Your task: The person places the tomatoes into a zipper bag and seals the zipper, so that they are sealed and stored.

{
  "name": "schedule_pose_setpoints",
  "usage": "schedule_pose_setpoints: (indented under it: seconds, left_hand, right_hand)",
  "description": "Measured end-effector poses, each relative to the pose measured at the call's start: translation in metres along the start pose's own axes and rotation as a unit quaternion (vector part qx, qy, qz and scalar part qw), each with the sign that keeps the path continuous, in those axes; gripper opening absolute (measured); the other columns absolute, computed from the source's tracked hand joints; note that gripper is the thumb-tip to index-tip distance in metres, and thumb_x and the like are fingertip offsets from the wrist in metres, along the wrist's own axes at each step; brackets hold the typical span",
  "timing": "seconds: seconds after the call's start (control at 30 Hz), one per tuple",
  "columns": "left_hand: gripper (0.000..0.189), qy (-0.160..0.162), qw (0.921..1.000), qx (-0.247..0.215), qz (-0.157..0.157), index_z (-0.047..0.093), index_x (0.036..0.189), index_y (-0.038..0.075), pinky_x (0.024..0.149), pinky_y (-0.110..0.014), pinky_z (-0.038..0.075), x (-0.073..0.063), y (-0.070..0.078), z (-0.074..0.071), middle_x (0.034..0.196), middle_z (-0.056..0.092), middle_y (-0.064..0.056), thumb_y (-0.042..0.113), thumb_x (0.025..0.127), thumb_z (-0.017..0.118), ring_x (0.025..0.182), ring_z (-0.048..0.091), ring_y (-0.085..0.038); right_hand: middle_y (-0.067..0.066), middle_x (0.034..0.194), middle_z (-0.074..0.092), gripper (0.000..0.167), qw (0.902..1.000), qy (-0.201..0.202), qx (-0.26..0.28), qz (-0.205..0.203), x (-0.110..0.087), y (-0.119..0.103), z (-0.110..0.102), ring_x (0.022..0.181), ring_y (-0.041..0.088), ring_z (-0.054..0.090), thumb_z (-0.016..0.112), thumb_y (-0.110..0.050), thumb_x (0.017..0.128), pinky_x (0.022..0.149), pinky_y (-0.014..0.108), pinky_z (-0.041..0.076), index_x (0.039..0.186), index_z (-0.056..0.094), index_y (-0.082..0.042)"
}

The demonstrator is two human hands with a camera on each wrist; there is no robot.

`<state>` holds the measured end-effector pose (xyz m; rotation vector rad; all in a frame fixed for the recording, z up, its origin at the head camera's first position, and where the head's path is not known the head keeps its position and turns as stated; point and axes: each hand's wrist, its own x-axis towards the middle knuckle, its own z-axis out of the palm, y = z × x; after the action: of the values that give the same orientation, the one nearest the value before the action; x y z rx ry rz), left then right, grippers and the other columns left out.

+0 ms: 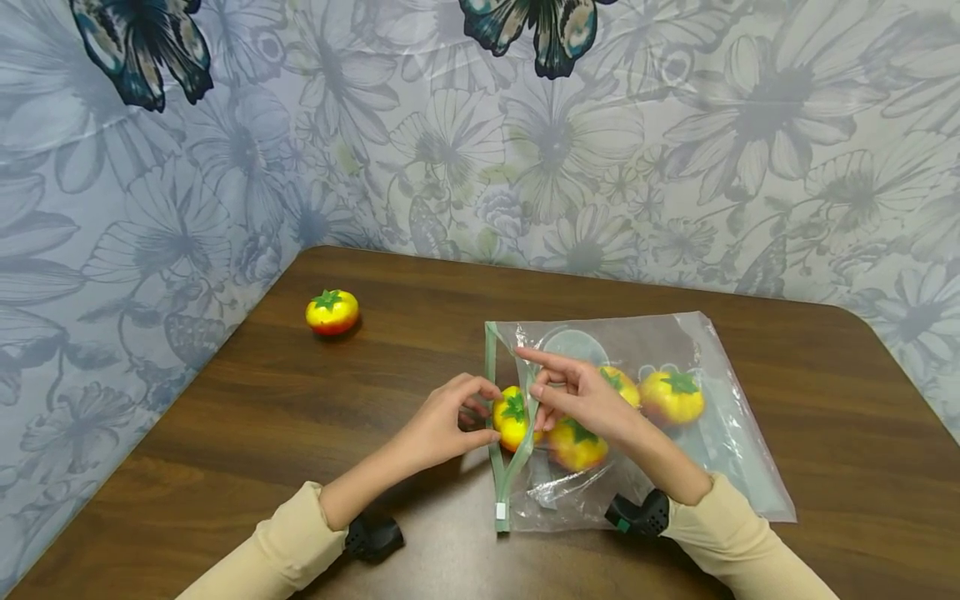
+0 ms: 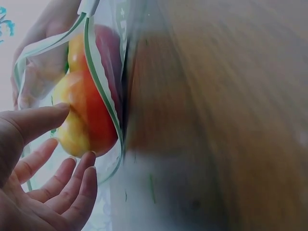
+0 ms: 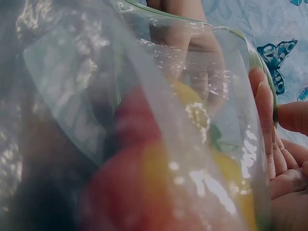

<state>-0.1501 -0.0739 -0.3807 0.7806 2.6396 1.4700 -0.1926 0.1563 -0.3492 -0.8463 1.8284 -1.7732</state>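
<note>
A clear zip bag with a green-edged mouth lies on the table, its mouth spread open to the left. One yellow-red toy tomato with a green star-shaped top sits in the mouth. My left hand is beside it, thumb and loosely bent fingertips right at its outer side; the left wrist view shows the same tomato past the fingertips. My right hand pinches the upper lip of the mouth, index finger stretched out; its thumb lies at the green edge. Several toy tomatoes show through the film.
Another toy tomato stands apart at the table's back left. A pale round patch shows on the bag's far side. The brown table meets a flower-patterned wall covering with butterfly decorations.
</note>
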Motion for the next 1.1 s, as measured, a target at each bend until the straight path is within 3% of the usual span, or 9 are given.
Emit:
schedule_pose_setpoints:
  seconds: [0.53, 0.77, 1.1]
  left_hand:
    - [0.042, -0.023, 0.9992, -0.029, -0.013, 0.055, 0.111, 0.007, 0.069, -0.029, 0.053, 0.016, 0.006, 0.015, 0.107, 0.051, -0.008, 0.004, 0.075, 0.078, 0.086, 0.061, -0.022]
    - [0.043, -0.026, 0.9978, -0.056, -0.022, 0.055, 0.112, 0.005, 0.074, -0.027, 0.052, 0.015, 0.009, 0.02, 0.109, 0.052, -0.009, -0.001, 0.075, 0.077, 0.088, 0.061, -0.02]
    - [0.042, -0.028, 0.9952, -0.094, -0.006, 0.058, 0.119, -0.005, 0.078, -0.029, 0.052, 0.012, 0.015, 0.023, 0.117, 0.053, -0.015, -0.005, 0.08, 0.071, 0.095, 0.062, -0.028]
  right_hand:
    - [0.019, 0.082, 0.057, 0.049, 1.0, 0.006, -0.004, 0.007, -0.001, 0.001, -0.001, 0.061, 0.026, 0.062, 0.053, -0.004, 0.095, 0.055, 0.032, 0.054, 0.142, 0.037, -0.001]
    - [0.019, 0.082, 0.057, 0.048, 0.9999, 0.006, -0.008, 0.004, 0.0, -0.001, -0.001, 0.06, 0.025, 0.063, 0.051, -0.003, 0.096, 0.055, 0.031, 0.053, 0.142, 0.037, -0.001]
    - [0.019, 0.082, 0.057, 0.048, 1.0, 0.005, -0.003, 0.0, -0.002, -0.001, 0.001, 0.06, 0.025, 0.063, 0.051, -0.003, 0.096, 0.056, 0.032, 0.054, 0.141, 0.037, 0.0]
